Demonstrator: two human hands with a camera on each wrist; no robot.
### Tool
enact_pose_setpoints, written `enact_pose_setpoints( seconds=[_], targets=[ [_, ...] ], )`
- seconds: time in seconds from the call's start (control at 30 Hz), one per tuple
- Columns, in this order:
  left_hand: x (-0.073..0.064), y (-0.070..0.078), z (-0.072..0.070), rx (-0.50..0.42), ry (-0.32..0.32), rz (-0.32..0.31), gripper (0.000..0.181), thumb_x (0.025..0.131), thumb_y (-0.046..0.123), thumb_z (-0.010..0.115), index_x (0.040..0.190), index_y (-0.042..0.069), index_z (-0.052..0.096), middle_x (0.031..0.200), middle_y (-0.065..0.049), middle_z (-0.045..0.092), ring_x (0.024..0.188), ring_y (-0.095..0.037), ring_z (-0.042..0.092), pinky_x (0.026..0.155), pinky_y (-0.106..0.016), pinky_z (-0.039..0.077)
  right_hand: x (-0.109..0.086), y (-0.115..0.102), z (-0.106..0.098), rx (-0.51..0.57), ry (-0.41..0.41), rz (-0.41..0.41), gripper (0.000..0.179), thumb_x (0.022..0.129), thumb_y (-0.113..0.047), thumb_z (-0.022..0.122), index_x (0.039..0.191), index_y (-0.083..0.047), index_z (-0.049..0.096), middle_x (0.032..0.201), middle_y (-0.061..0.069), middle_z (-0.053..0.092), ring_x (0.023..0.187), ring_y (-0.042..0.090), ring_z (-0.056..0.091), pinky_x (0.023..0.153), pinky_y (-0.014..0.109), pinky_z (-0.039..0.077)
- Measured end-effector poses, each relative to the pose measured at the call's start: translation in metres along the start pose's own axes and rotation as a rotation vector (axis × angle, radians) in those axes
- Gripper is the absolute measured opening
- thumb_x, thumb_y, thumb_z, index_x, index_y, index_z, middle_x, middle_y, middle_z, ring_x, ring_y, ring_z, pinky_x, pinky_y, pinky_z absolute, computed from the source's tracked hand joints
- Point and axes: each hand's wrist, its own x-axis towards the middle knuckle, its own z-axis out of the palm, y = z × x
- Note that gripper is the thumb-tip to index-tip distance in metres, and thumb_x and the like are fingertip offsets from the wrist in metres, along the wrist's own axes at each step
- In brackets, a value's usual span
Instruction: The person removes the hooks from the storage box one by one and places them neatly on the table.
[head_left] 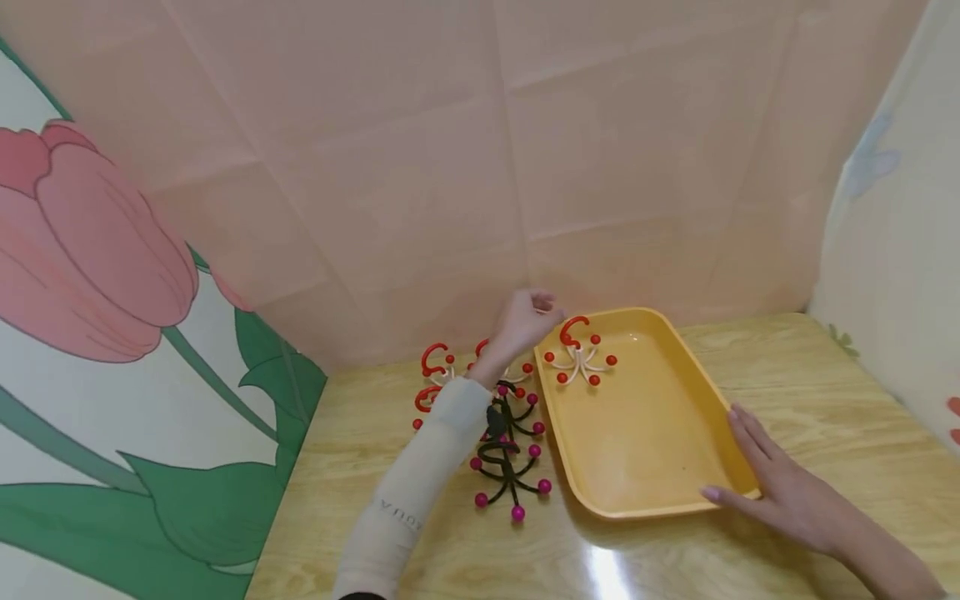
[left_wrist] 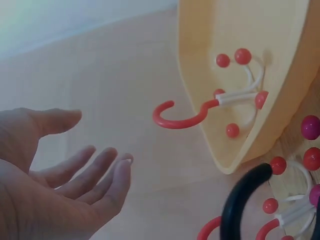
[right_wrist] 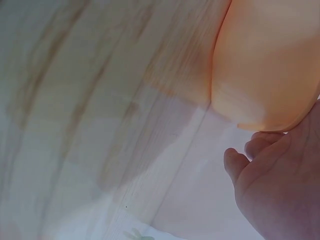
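My left hand [head_left: 527, 321] is over the far left corner of the yellow tray [head_left: 651, 433], its fingers loosely bent and holding nothing. Beside its fingertips a toy with a red hook [head_left: 576, 332], white arms and red balls stands in the tray. In the left wrist view that toy's red hook [left_wrist: 180, 122] is apart from the thumb and fingers. My right hand [head_left: 787, 492] grips the near right corner of the tray, thumb over the front rim and fingers along the right outer side. The right wrist view shows its fingers [right_wrist: 257, 145] against the tray's outer wall.
Left of the tray lie several similar pieces: red-hooked ones [head_left: 433, 360] and black ones with magenta balls [head_left: 507, 475]. My left forearm [head_left: 420, 483] partly covers them. The wood-grain table [head_left: 330, 467] meets a pinkish covered wall [head_left: 390, 208] behind. A tulip-printed panel [head_left: 112, 242] borders the left.
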Motion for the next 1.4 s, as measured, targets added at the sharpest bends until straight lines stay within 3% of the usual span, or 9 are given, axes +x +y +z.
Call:
enact_pose_setpoints(
  seconds=[0.13, 0.2, 0.33, 0.47, 0.73, 0.87, 1.07, 1.27, 1.4],
  targets=[
    [0.013, 0.007, 0.008, 0.055, -0.021, -0.030, 0.041, 0.096, 0.029, 0.078, 0.131, 0.007, 0.072, 0.125, -0.009, 0.076, 0.108, -0.021, 0.071, 0.087, -0.034, 0.061, 0.001, 0.003, -0.003, -0.001, 0.011, -0.002, 0.115, 0.095, -0.043, 0.077, 0.169, -0.014, -0.006, 0.178, 0.011, -0.012, 0.141, 0.070, 0.032, 0.096, 0.084, 0.037],
    [0.023, 0.008, 0.014, 0.063, -0.046, -0.062, 0.028, 0.095, 0.025, 0.079, 0.106, 0.000, 0.075, 0.097, -0.010, 0.075, 0.082, -0.018, 0.066, 0.069, -0.028, 0.055, 0.002, 0.004, -0.004, 0.009, 0.009, 0.003, 0.115, 0.095, -0.043, 0.077, 0.169, -0.014, -0.006, 0.178, 0.012, -0.013, 0.142, 0.070, 0.031, 0.097, 0.084, 0.035],
    [0.042, 0.001, 0.029, 0.063, -0.092, -0.162, 0.049, 0.093, 0.019, 0.081, 0.059, 0.007, 0.048, 0.056, 0.001, 0.037, 0.050, -0.013, 0.031, 0.046, -0.027, 0.028, 0.003, 0.005, -0.005, 0.020, 0.003, 0.008, 0.115, 0.095, -0.043, 0.077, 0.169, -0.014, -0.007, 0.177, 0.012, -0.013, 0.143, 0.071, 0.028, 0.097, 0.085, 0.034],
    [0.052, -0.010, 0.041, 0.103, -0.098, -0.220, 0.064, 0.091, 0.015, 0.082, 0.049, 0.015, 0.033, 0.050, 0.005, 0.021, 0.044, -0.012, 0.021, 0.042, -0.028, 0.022, 0.003, 0.004, -0.004, 0.017, -0.004, 0.012, 0.115, 0.095, -0.043, 0.076, 0.169, -0.015, -0.007, 0.177, 0.011, -0.014, 0.142, 0.071, 0.030, 0.096, 0.085, 0.035],
    [0.047, -0.019, 0.053, 0.152, -0.017, -0.209, 0.044, 0.090, 0.008, 0.081, 0.054, 0.008, 0.057, 0.051, 0.003, 0.041, 0.047, -0.012, 0.034, 0.047, -0.025, 0.032, 0.002, 0.003, -0.003, -0.026, -0.001, 0.006, 0.114, 0.096, -0.044, 0.075, 0.169, -0.014, -0.007, 0.178, 0.009, -0.013, 0.138, 0.068, 0.040, 0.102, 0.080, 0.036],
    [0.045, -0.020, 0.055, 0.146, 0.023, -0.216, 0.013, 0.089, 0.008, 0.083, 0.081, -0.001, 0.080, 0.059, 0.001, 0.059, 0.055, -0.011, 0.045, 0.052, -0.024, 0.038, 0.003, 0.002, -0.003, -0.051, 0.004, -0.006, 0.115, 0.096, -0.045, 0.075, 0.169, -0.012, -0.006, 0.178, 0.012, -0.012, 0.133, 0.067, 0.046, 0.094, 0.079, 0.043],
    [0.047, -0.024, 0.059, 0.134, 0.027, -0.219, 0.015, 0.091, 0.010, 0.082, 0.079, 0.001, 0.081, 0.057, 0.000, 0.058, 0.052, -0.011, 0.040, 0.050, -0.024, 0.034, 0.002, 0.002, -0.003, -0.026, 0.002, -0.003, 0.115, 0.096, -0.044, 0.076, 0.169, -0.012, -0.007, 0.177, 0.012, -0.013, 0.133, 0.071, 0.041, 0.093, 0.082, 0.041],
    [0.046, -0.022, 0.060, 0.092, 0.043, -0.204, 0.012, 0.092, 0.008, 0.080, 0.103, 0.004, 0.084, 0.105, -0.010, 0.082, 0.070, -0.013, 0.059, 0.066, -0.027, 0.055, 0.004, 0.004, -0.005, -0.011, 0.004, 0.005, 0.116, 0.095, -0.044, 0.077, 0.169, -0.014, -0.007, 0.178, 0.012, -0.013, 0.134, 0.072, 0.039, 0.093, 0.083, 0.040],
    [0.045, -0.023, 0.060, 0.103, 0.051, -0.191, 0.015, 0.092, 0.009, 0.081, 0.106, 0.004, 0.083, 0.108, -0.009, 0.081, 0.073, -0.012, 0.059, 0.063, -0.023, 0.052, 0.004, 0.004, -0.006, -0.009, -0.002, 0.010, 0.116, 0.095, -0.045, 0.076, 0.169, -0.015, -0.008, 0.178, 0.012, -0.014, 0.136, 0.072, 0.038, 0.094, 0.083, 0.039]
  ],
)
